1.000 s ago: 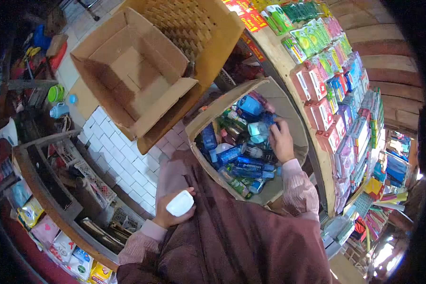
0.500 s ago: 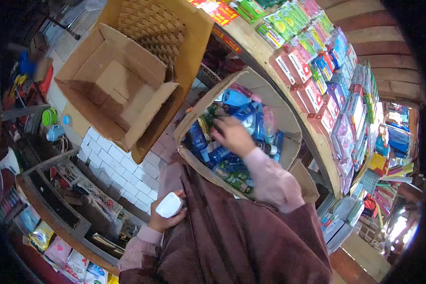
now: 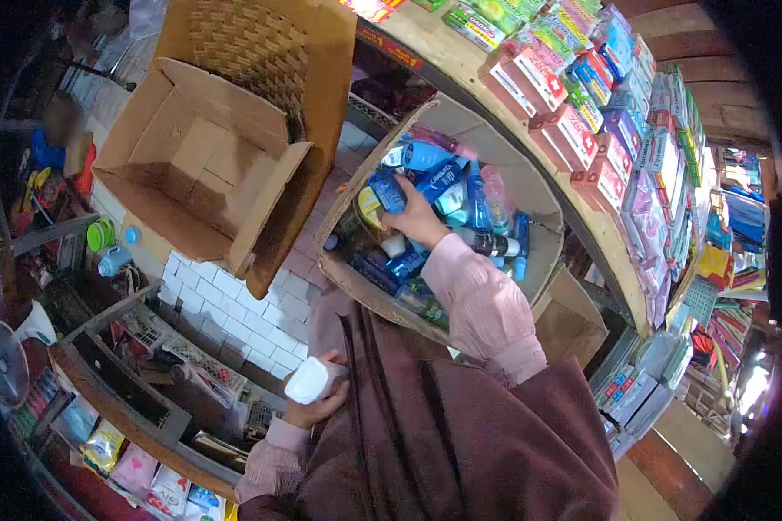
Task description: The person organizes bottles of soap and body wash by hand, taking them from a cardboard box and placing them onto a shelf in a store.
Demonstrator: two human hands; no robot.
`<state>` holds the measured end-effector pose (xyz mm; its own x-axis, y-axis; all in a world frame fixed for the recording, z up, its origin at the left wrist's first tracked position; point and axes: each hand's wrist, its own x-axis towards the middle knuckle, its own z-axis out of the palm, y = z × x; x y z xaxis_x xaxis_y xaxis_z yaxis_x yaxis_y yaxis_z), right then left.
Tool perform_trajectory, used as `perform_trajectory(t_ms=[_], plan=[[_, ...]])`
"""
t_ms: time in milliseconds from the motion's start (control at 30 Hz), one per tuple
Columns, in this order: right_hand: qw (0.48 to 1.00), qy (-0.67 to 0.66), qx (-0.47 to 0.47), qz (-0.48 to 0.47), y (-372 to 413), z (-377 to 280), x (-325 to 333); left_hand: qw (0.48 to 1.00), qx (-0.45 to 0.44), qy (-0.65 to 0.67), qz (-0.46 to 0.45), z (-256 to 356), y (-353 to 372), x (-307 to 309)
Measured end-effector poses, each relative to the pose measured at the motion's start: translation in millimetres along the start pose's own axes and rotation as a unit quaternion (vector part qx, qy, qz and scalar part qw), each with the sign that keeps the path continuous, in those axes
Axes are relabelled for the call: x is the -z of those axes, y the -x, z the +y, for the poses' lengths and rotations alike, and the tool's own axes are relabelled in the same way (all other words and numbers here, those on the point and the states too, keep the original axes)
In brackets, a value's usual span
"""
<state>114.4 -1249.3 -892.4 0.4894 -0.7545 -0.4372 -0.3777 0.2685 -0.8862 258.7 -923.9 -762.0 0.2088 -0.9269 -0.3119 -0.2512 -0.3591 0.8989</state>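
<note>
My left hand (image 3: 332,401) is wrapped round a white plastic bottle (image 3: 311,380), held low beside my brown garment; its blunt end faces up at me and no label shows. My right hand (image 3: 419,219) reaches into an open cardboard box (image 3: 530,195) and grips a blue bottle (image 3: 386,190) near the box's left side. Around it lie several toiletry bottles in a jumble: a dark blue bottle (image 3: 441,178), a pink bottle (image 3: 495,195), and a black bottle (image 3: 487,242) with a white cap. A yellow-lidded jar (image 3: 369,207) sits just left of my fingers.
An emptied-looking cardboard carton (image 3: 222,161) rests on a woven rattan piece (image 3: 243,43) at upper left. Along the right runs a wooden counter (image 3: 460,65) stacked with soap and medicine-like boxes (image 3: 534,82). Low wooden shelving (image 3: 122,382) with packets stands at lower left.
My right hand has closed on a blue bottle inside the box, where before it was reaching among the bottles. The view has shifted slightly; my left hand still holds the white bottle.
</note>
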Motion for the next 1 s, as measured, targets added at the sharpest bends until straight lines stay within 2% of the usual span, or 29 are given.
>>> perform_trajectory(t_ms=[33, 133, 167, 233, 267, 300, 367, 400, 467, 533, 633, 667, 767, 800, 867, 933, 967, 1000], plan=[[0.999, 0.033, 0.025, 0.010, 2.7, -14.0, 4.3, 0.998, 0.037, 0.042, 0.012, -8.4, 5.8, -2.5], [0.998, 0.055, 0.030, 0.007, -4.7, -15.4, 20.2, 0.993, 0.038, 0.106, 0.030, -9.4, 6.6, -1.4], [0.998, 0.054, 0.021, -0.011, 1.0, -36.5, 27.1, 0.990, 0.038, 0.131, 0.041, -8.8, 6.9, -0.7], [0.983, 0.161, 0.092, 0.008, 3.4, -50.3, 38.2, 0.987, 0.062, 0.144, 0.038, -14.8, 10.8, -1.6], [0.985, 0.145, 0.095, -0.001, 4.6, -57.6, 44.6, 0.985, 0.073, 0.151, 0.036, -16.9, 12.8, -2.1], [0.972, 0.201, 0.118, 0.026, 7.5, -68.1, 50.1, 0.988, 0.067, 0.132, 0.032, -16.4, 13.2, -1.1], [0.965, 0.247, 0.076, 0.048, 12.0, -95.5, 60.1, 0.994, 0.054, 0.096, 0.023, -12.6, 8.9, 2.0], [0.952, 0.275, 0.120, 0.062, 12.4, -105.9, 64.1, 0.994, 0.049, 0.096, 0.023, -8.7, 6.6, 3.4], [0.929, 0.343, 0.119, 0.075, 6.6, -109.8, 77.5, 0.994, 0.038, 0.096, 0.021, -0.5, 3.3, 5.8], [0.908, 0.394, 0.108, 0.089, 0.7, -106.2, 93.5, 0.986, 0.067, 0.148, 0.027, 0.2, 4.7, 6.0], [0.968, 0.217, 0.119, 0.046, -16.8, -77.9, 126.3, 0.974, 0.100, 0.197, 0.042, 4.0, 6.3, 8.2], [0.993, 0.116, 0.003, 0.007, -11.7, -91.7, 129.6, 0.971, 0.108, 0.209, 0.047, 5.3, 6.1, 9.5], [0.991, 0.125, 0.026, 0.041, 17.0, -133.4, 123.9, 0.982, 0.090, 0.157, 0.057, 3.4, 6.0, 13.2], [0.991, 0.118, 0.020, 0.054, 27.8, -148.0, 121.6, 0.985, 0.073, 0.143, 0.064, 2.0, 4.5, 13.9], [0.990, 0.082, 0.087, 0.073, 36.0, -142.4, 128.7, 0.990, 0.037, 0.115, 0.076, 6.9, -3.6, 16.5], [0.981, 0.072, 0.152, 0.097, 47.7, -140.4, 134.1, 0.995, -0.068, -0.023, 0.073, 23.1, -18.4, 25.5], [0.983, 0.041, 0.147, 0.101, 59.0, -149.6, 127.9, 0.986, -0.123, -0.091, 0.070, 32.6, -26.5, 28.3], [0.987, -0.004, 0.131, 0.095, 66.2, -145.7, 123.4, 0.986, -0.125, -0.079, 0.082, 29.9, -29.7, 22.6]])
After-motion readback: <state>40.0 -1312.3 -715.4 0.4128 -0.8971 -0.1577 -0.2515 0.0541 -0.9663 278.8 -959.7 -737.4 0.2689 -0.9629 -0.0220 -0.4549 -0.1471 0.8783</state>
